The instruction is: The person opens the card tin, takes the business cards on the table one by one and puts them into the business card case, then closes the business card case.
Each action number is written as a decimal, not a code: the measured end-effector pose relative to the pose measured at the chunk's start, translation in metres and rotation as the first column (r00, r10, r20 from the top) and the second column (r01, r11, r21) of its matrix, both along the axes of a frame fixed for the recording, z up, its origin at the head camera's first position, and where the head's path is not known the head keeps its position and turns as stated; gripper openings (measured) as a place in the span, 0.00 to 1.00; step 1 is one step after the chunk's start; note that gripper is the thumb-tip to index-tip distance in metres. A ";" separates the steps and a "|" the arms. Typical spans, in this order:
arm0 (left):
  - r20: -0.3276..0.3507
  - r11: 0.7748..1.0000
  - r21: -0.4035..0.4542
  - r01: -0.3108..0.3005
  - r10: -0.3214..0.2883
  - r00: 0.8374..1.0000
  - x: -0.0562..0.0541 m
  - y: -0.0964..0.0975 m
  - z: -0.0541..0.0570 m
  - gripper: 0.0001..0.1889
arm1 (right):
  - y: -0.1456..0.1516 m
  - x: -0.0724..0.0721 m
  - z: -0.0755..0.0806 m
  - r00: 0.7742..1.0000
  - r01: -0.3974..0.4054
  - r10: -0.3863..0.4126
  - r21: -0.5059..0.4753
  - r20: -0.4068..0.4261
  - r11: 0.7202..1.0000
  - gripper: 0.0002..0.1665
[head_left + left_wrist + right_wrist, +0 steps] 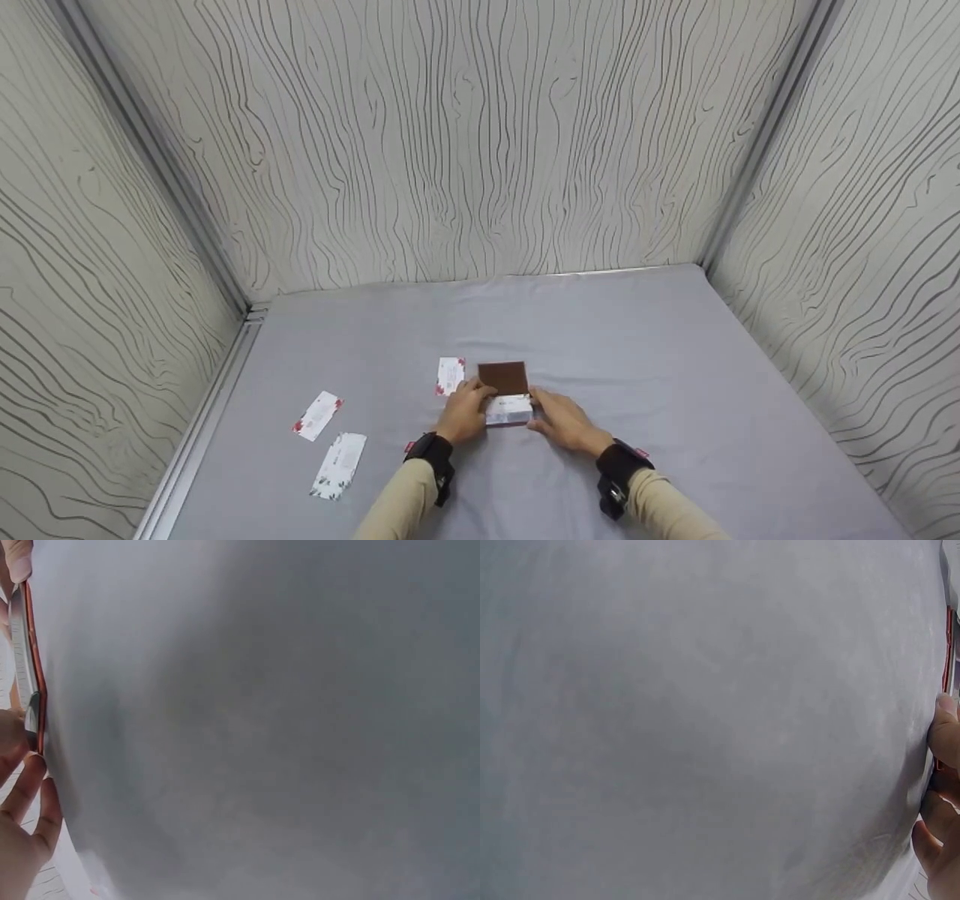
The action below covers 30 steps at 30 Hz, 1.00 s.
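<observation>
Pinched from both sides — left hand [463, 414] and right hand [564, 421] — the unfolded case [503, 377] is midway between the table [645, 337]'s side edges, probably braced so the card [508, 403] inside stays flat.

Soft, even light fills the head view, keeping the walls [480, 135] pale and the surface [637, 337] nearly shadowless; small details look soft. Both wrist views are dimmer and hazy, with the surface bowed at the edges and shadow beside the fingers [945, 735].
</observation>
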<state>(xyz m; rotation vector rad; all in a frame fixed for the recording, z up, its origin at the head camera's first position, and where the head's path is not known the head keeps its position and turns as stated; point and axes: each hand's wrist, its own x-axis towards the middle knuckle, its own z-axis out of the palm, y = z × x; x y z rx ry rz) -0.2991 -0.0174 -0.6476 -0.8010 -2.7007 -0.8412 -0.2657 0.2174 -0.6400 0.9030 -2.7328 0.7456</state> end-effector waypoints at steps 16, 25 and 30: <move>-0.093 0.990 0.113 -0.079 0.090 0.992 -0.001 -0.001 -0.005 0.05 | -0.002 0.000 0.000 0.999 0.022 -0.022 0.005 0.030 1.000 0.31; -0.283 0.941 0.084 -0.328 0.338 0.897 -0.004 -0.003 -0.011 0.05 | 0.000 0.003 0.001 1.000 -0.004 0.004 0.021 0.002 1.000 0.33; -0.229 0.881 0.034 -0.473 0.467 0.854 -0.009 -0.009 -0.012 0.12 | 0.000 0.002 0.001 1.000 -0.012 0.012 0.006 -0.003 1.000 0.31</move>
